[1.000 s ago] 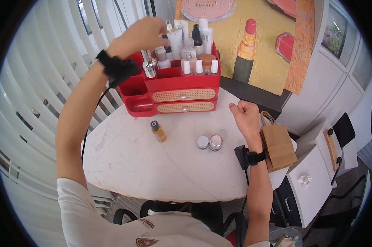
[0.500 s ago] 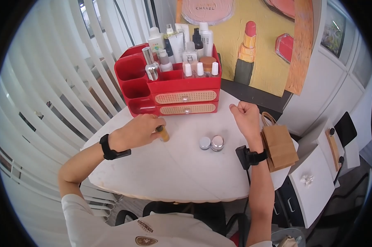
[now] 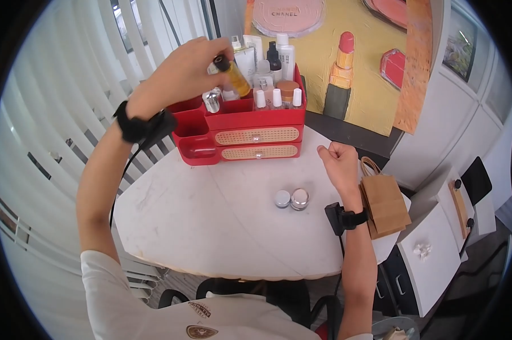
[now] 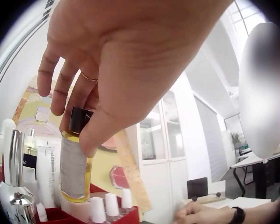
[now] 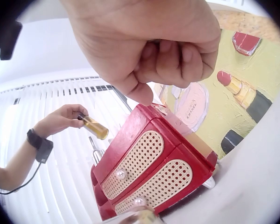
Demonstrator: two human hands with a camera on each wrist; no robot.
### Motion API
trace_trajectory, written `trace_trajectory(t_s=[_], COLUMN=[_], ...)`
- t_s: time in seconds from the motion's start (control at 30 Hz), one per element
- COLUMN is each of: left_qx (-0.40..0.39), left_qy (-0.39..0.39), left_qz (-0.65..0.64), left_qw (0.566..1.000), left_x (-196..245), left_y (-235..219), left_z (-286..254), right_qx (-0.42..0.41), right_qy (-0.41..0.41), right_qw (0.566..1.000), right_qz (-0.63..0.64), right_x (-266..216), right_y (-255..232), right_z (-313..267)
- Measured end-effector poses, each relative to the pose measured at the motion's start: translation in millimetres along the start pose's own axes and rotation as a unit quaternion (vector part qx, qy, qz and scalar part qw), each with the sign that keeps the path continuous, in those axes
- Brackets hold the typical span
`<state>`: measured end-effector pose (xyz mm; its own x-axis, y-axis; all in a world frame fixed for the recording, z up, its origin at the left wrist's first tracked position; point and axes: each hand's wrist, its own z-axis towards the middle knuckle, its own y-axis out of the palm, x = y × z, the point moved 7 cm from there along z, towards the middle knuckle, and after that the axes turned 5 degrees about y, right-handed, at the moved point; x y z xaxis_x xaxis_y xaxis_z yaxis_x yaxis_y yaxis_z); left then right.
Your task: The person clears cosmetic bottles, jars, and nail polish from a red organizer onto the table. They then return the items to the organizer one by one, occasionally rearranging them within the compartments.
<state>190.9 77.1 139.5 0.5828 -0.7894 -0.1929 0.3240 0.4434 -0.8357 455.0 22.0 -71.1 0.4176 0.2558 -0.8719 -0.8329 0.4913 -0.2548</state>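
My left hand (image 3: 179,73) pinches a small bottle of yellow liquid (image 3: 238,80) near its black cap. The bottle hangs tilted over the red cosmetics organizer (image 3: 256,118). In the left wrist view, thumb and index finger grip its neck, and a pale label (image 4: 73,168) covers its side. Just below it stand white-capped nail polish bottles (image 4: 112,205), with a silver bottle (image 4: 15,186) to the left. Curled into a fist, my right hand (image 3: 341,164) holds nothing, right of the organizer. Two small jars (image 3: 290,199) sit side by side on the white table (image 3: 210,226).
A brown paper bag (image 3: 385,204) stands at the table's right side. Behind the organizer leans a yellow painting (image 3: 369,90) with a lipstick on it. White vertical blinds (image 3: 57,113) line the left. Tubes and bottles (image 3: 287,56) fill the organizer's back.
My left hand came down from the organizer to the table, took hold of the yellow bottle, and lifted it up over the organizer. The right hand has stayed in place.
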Motion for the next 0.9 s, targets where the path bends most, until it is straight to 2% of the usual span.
trace_trajectory(t_s=[0.07,0.13,0.23,0.3,0.37,0.5,0.53,0.57,0.7,0.77,0.83,0.9], left_qx=[0.012,-0.053,-0.084,-0.097,-0.146,-0.131,-0.089,-0.047,-0.011,0.009,-0.081,-0.042], left_qy=[0.017,0.005,-0.021,-0.011,-0.004,-0.009,0.003,0.014,0.001,0.065,0.144,0.188], left_qz=[0.037,0.052,0.033,0.044,0.054,0.048,0.051,0.052,0.042,-0.05,-0.136,-0.256], left_qw=[0.999,0.997,0.996,0.994,0.988,0.99,0.995,0.997,0.999,0.997,0.977,0.947], left_x=[-10.4,-17.7,-24.5,-24.2,-26.9,-27.1,-25.5,-18.3,14.0,60.3,108.4,138.7], left_y=[12.9,34.4,60.1,71.1,85.3,86.0,80.6,73.0,53.8,51.8,81.2,133.7], left_z=[16.3,29.7,39.1,42.5,42.6,39.1,37.8,36.7,25.3,10.3,-12.7,-45.1], right_qx=[0.0,0.001,0.004,0.0,-0.006,-0.002,-0.002,-0.002,0.001,-0.001,0.005,0.003], right_qy=[0.005,0.005,-0.008,-0.008,-0.006,-0.003,-0.002,0.002,0.001,0.003,-0.003,-0.004], right_qw=[1.0,1.0,1.0,1.0,1.0,1.0,1.0,1.0,1.0,1.0,1.0,1.0], right_qz=[0.0,0.007,0.006,0.008,0.01,0.011,0.012,0.011,-0.002,-0.002,-0.005,-0.006], right_x=[1.9,4.7,0.8,-0.2,1.4,3.0,2.5,3.1,2.1,2.3,1.9,1.3], right_y=[-1.0,-0.5,-1.6,-1.7,-1.3,-0.9,-1.2,-1.1,-2.7,-2.4,-2.5,-1.8], right_z=[0.7,1.4,0.2,0.3,0.4,0.7,0.6,0.9,0.4,0.2,0.4,-0.5])
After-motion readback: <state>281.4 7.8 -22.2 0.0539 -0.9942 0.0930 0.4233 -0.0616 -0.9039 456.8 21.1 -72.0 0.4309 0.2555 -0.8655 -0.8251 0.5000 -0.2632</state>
